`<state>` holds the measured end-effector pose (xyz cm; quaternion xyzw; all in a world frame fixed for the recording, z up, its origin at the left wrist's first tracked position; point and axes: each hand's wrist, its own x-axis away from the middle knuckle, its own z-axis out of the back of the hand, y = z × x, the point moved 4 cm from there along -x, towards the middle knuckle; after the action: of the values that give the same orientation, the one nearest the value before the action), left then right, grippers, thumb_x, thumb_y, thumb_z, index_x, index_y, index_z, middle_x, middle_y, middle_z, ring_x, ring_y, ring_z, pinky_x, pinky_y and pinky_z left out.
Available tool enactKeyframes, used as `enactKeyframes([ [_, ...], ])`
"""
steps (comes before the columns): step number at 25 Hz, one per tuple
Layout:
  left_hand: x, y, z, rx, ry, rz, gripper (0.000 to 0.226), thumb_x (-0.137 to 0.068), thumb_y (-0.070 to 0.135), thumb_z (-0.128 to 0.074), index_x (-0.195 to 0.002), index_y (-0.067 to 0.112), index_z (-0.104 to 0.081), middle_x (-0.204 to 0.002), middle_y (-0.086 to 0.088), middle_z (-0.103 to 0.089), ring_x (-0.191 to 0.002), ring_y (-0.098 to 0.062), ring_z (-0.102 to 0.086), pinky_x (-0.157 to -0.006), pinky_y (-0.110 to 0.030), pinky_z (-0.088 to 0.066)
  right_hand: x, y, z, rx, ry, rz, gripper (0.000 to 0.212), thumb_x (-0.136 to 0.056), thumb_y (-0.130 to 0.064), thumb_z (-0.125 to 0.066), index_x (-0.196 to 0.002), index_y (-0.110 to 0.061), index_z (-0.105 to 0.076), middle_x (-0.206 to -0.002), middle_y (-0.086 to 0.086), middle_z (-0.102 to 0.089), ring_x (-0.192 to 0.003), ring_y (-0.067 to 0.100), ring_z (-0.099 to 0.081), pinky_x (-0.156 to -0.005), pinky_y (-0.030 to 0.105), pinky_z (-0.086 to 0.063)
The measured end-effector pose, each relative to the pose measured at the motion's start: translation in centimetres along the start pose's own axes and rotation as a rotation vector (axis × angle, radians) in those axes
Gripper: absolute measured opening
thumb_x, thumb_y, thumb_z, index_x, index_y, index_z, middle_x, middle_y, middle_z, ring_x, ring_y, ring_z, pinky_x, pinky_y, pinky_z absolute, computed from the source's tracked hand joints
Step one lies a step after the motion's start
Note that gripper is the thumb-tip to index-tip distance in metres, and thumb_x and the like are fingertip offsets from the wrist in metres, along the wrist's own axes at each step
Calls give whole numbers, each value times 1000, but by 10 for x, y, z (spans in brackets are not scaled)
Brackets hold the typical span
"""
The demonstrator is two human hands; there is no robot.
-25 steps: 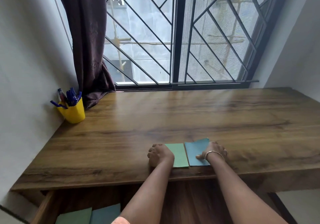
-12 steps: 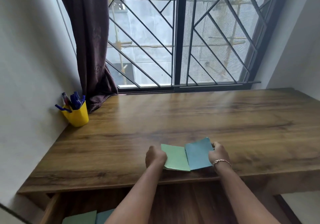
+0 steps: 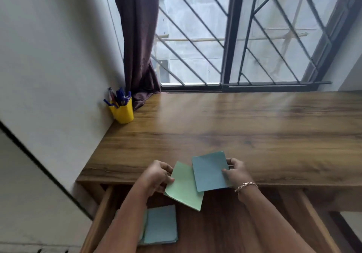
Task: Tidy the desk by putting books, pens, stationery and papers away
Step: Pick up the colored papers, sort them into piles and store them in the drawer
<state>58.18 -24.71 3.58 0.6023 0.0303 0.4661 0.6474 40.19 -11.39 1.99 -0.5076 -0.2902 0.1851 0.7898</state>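
Holding two thin paper booklets over the front edge of the smooth brown wood-grain desk [image 3: 235, 131], the person had one in each hand. L. hand [image 3: 156, 176] pinched the left edge of the pale green rectangular booklet [image 3: 184, 188], thumb on top, fingers curled beneath. It was tilted, w/ its lower corner hanging over the open wooden drawer [image 3: 225, 225]. R. hand [image 3: 235, 172], w/ a chain-link metal bracelet [image 3: 245, 186] at the wrist, gripped the right edge of the matte teal-blue rectangular booklet [image 3: 210, 171], which had rounded corners. This one overlapped the green one's upper right part.

At the drawer's left lay a flat stack of similar teal-blue booklets [image 3: 160, 225]. At the desk's far left corner, against the white wall, stood a glossy yellow plastic cup [image 3: 123, 113] packed w/ blue pens [image 3: 119, 98], just beside a dark maroon fabric curtain [image 3: 137, 37]. Behind was a black metal window grille [image 3: 231, 37] w/ diagonal bars.
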Motion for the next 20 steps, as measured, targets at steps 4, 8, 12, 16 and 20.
enactKeyframes([
  [4,22,-43,48,-61,70,104,23,-85,-14,-51,-77,7,-55,-71,-10,-60,-62,-20,-60,-51,-26,-50,20,11,-53,-3,-138,-29,21,-87,9,-47,-84,-11,-54,-72,2,-55,-67,19,-54,-63,32,-47],
  [8,21,-97,87,-143,221,237,23,-86,-14,-51,-74,5,-56,-84,-19,-63,-82,-31,-63,-69,-39,-53,28,45,-97,97,-236,-98,29,-85,8,-50,-73,-18,-54,-76,2,-59,-77,24,-58,-74,37,-50],
  [12,3,-119,102,-380,327,285,17,-85,-6,-56,-101,-7,-57,-101,-25,-66,-93,-36,-65,-78,-49,-56,26,82,-123,242,-197,-199,16,-81,3,-54,-86,-10,-62,-84,10,-63,-86,30,-64,-78,39,-53],
  [16,-1,-123,94,-606,377,304,28,-89,-1,-45,-115,-5,-55,-118,-21,-61,-110,-35,-58,-85,-36,-50,28,102,-134,341,-151,-287,28,-82,-4,-53,-108,-5,-63,-102,14,-65,-93,29,-63,-67,26,-43],
  [20,-9,-129,81,-813,428,316,31,-93,1,-42,-122,1,-54,-127,-15,-57,-119,-29,-53,-91,-32,-46,31,108,-142,391,-121,-339,35,-82,-8,-58,-117,-6,-58,-119,16,-61,-107,30,-59,-75,25,-44],
])
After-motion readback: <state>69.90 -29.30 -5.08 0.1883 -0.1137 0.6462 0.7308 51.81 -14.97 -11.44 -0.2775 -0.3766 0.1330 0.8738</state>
